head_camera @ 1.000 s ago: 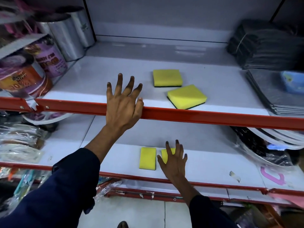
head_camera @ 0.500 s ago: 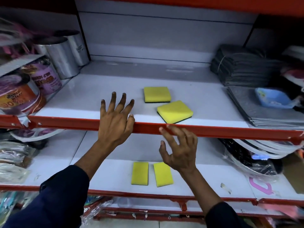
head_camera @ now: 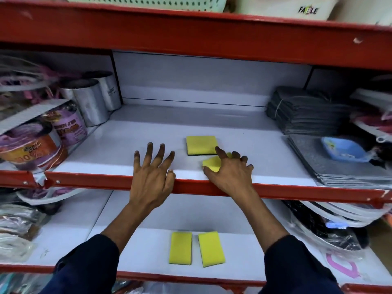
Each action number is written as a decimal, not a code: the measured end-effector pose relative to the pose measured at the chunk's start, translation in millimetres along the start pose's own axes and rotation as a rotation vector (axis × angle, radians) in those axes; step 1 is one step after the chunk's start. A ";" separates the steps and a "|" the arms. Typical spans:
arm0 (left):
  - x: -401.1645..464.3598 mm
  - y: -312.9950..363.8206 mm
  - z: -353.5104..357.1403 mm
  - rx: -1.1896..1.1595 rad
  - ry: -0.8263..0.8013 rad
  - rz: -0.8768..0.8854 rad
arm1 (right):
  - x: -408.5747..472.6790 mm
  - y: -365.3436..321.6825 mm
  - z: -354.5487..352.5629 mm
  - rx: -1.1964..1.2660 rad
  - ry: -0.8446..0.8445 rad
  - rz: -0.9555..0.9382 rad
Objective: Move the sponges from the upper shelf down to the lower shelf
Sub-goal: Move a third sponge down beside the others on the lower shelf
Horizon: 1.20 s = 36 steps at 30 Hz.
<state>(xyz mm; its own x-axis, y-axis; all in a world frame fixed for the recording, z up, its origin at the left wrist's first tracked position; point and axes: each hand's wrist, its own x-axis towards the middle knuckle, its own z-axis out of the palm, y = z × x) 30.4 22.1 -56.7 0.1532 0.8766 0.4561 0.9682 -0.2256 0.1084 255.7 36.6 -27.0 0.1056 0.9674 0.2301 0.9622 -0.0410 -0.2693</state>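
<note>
Two yellow sponges lie on the white upper shelf (head_camera: 137, 141). The back sponge (head_camera: 201, 144) lies flat and untouched. My right hand (head_camera: 231, 172) covers the front sponge (head_camera: 212, 163), thumb at its near-left corner and fingers curled over its far side; the sponge still rests on the shelf. My left hand (head_camera: 152, 172) lies spread on the shelf's front edge, thumb on the red rail (head_camera: 297, 190), holding nothing. On the lower shelf (head_camera: 148, 251) two more yellow sponges, the left one (head_camera: 180, 247) and the right one (head_camera: 211, 248), lie side by side between my forearms.
Silver rolls (head_camera: 91, 102) and printed tape rolls (head_camera: 31, 149) crowd the upper shelf's left side. Stacked grey cloths (head_camera: 303, 111), grey mats (head_camera: 339, 172) and a blue tray (head_camera: 343, 151) fill its right side. Bagged goods flank the lower shelf.
My right hand rose from the lower shelf, leaving a sponge there, and now reaches over the red rail onto the front upper sponge. The camera tilted up. My left hand stayed on the rail.
</note>
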 end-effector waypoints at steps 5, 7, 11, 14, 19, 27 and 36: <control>-0.4 8.9 -6.2 0.083 -0.022 0.010 | -6.3 8.3 -17.4 0.052 0.212 -0.142; -1.1 19.2 -7.1 0.090 -0.007 0.035 | -11.5 15.9 -25.0 0.085 0.324 -0.263; -2.2 45.7 -3.1 0.064 0.009 0.092 | -25.8 43.2 -31.0 0.089 0.433 -0.584; -5.2 54.0 2.9 0.057 0.018 0.113 | -40.1 72.7 -23.1 0.075 0.444 -0.843; -7.2 53.0 7.5 0.057 0.042 0.113 | -68.4 120.1 12.7 0.093 0.378 -1.064; -10.3 57.4 7.2 -0.011 0.056 0.083 | -91.9 171.6 88.1 0.058 -0.114 -0.929; -11.7 59.1 3.9 -0.020 0.013 0.054 | -104.4 202.0 167.0 -0.168 -0.570 -0.668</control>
<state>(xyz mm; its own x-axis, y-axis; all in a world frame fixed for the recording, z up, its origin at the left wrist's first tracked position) 86.6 0.1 -59.1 0.2026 0.8574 0.4731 0.9544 -0.2812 0.1008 397.1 -31.0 -261.6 -0.5874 0.7781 -0.2226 0.8073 0.5824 -0.0946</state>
